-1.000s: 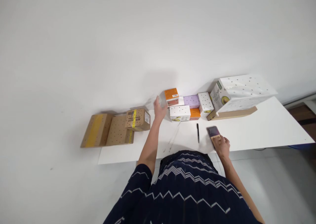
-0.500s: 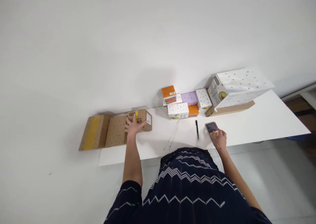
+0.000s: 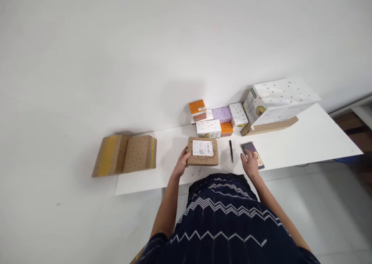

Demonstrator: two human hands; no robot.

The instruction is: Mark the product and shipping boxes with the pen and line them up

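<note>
A small brown cardboard box point(image 3: 202, 157) with a white label on top lies on the white table point(image 3: 305, 144) right in front of me. My left hand point(image 3: 182, 162) grips its left end, fingers curled round the edge. My right hand point(image 3: 249, 163) hovers just left of a phone point(image 3: 253, 152), fingers loosely spread and holding nothing. A black pen point(image 3: 231, 150) lies between the box and the phone.
Two larger brown boxes point(image 3: 125, 154) with yellow tape stand at the table's left end. Against the wall sit orange point(image 3: 197, 109), purple point(image 3: 221, 114) and white point(image 3: 209, 128) small cartons, and a big white perforated carton point(image 3: 279, 100) on a flat cardboard piece.
My left hand took the small brown box off the stack at the left and brought it to the table's middle, label up. My right hand came off the phone.
</note>
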